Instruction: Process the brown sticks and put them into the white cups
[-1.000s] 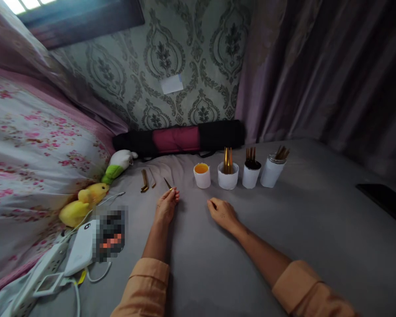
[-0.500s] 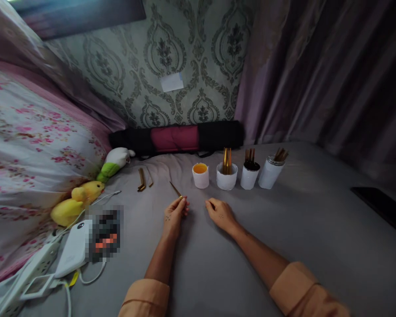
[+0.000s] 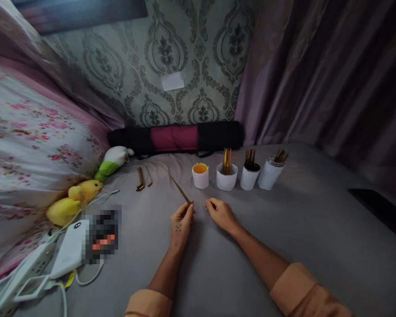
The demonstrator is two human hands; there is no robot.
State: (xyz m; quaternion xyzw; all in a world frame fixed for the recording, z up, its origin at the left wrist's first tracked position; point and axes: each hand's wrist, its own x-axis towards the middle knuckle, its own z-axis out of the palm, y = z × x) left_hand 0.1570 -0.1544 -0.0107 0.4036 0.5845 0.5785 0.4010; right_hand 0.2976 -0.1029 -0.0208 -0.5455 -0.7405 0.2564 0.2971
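Pinched in my left hand (image 3: pixel 181 222) is a thin gold straw (image 3: pixel 180 189), slanting up and away to the left. My right hand (image 3: pixel 221 215) rests on the grey sheet with its fingers curled in; whether anything is inside them is hidden. Beyond my hands stand several white-wrapped cups: one with an orange inside (image 3: pixel 200 179), a wide one (image 3: pixel 226 183) holding upright gold straws, a dark-rimmed one (image 3: pixel 249 179) and a tilted-looking tall one (image 3: pixel 269 177), both with brownish-gold straws. To the left lie a bundle of bent gold straws (image 3: pixel 140 178) and a single thin one (image 3: pixel 148 176).
A black and maroon roll (image 3: pixel 174 137) lies along the wall. On the left are plush toys (image 3: pixel 86 191), a white power bank (image 3: pixel 71 248), cables and a power strip (image 3: pixel 36 264). A dark flat object (image 3: pixel 379 211) lies at the far right.
My left hand has moved slightly right and toward me, with the gold straw now showing at greater length. My right hand stays about where it was.
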